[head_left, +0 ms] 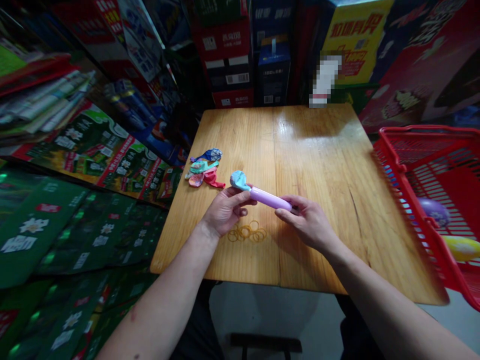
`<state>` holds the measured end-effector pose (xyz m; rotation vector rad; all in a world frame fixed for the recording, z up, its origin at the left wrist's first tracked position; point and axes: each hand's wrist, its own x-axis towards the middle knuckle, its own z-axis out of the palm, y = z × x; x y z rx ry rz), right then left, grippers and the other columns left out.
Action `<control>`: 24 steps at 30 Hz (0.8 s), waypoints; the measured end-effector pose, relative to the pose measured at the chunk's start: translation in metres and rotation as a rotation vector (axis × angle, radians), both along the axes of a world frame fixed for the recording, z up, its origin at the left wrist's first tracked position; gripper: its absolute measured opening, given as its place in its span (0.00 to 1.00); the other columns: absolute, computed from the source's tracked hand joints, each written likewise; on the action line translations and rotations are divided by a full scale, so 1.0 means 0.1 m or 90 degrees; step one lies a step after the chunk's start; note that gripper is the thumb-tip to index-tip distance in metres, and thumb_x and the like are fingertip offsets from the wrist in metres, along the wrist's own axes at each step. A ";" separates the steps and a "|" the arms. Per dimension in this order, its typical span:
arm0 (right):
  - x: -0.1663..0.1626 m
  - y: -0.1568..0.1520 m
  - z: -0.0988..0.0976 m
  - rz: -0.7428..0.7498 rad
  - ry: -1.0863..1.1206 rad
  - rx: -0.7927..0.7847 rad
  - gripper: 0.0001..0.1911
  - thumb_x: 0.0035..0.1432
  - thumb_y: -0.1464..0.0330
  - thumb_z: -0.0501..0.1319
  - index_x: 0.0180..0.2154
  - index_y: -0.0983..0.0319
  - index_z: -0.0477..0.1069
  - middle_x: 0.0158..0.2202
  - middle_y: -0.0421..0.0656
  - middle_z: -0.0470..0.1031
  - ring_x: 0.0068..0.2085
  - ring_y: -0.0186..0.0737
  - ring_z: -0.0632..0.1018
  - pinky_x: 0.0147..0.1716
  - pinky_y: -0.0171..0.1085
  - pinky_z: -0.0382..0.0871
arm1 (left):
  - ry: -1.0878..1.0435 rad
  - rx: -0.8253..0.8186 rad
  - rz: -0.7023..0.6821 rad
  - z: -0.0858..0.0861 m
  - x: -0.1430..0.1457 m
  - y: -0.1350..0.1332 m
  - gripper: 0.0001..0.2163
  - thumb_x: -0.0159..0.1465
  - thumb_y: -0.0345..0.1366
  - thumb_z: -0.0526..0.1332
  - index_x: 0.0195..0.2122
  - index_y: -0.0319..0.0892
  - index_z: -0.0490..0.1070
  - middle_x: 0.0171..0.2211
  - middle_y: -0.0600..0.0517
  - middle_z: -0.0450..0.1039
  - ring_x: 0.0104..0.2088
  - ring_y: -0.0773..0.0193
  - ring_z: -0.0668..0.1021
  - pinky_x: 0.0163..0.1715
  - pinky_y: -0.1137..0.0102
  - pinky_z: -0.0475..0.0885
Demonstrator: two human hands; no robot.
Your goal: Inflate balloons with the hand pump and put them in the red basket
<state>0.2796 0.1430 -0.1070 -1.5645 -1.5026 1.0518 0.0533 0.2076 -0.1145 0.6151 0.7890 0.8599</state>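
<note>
My left hand point(225, 210) pinches the neck of a light blue deflated balloon point(238, 179) where it sits over the tip of a purple hand pump point(269, 198). My right hand point(308, 220) grips the pump's other end. Both hands hover just above a wooden table point(318, 160). A small pile of deflated balloons point(204, 172) in blue, teal, pink and red lies to the left of my left hand. Several yellow rubber bands point(247, 232) lie on the table under my hands.
A red plastic basket point(431, 190) stands at the table's right edge, holding an inflated purple balloon point(435, 210) and a yellow one point(463, 247). Stacked printed cartons point(232, 55) wall in the table at the back and left.
</note>
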 end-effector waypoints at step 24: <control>0.18 0.13 0.02 -0.073 0.642 -0.200 0.19 0.53 0.55 0.71 0.35 0.58 0.66 0.28 0.37 0.62 0.27 0.32 0.59 0.27 0.35 0.58 | -0.106 -0.005 0.152 0.10 -0.01 0.01 0.12 0.62 0.33 0.72 0.47 0.45 0.79 0.52 0.50 0.80 0.30 0.71 0.82 0.27 0.78 0.79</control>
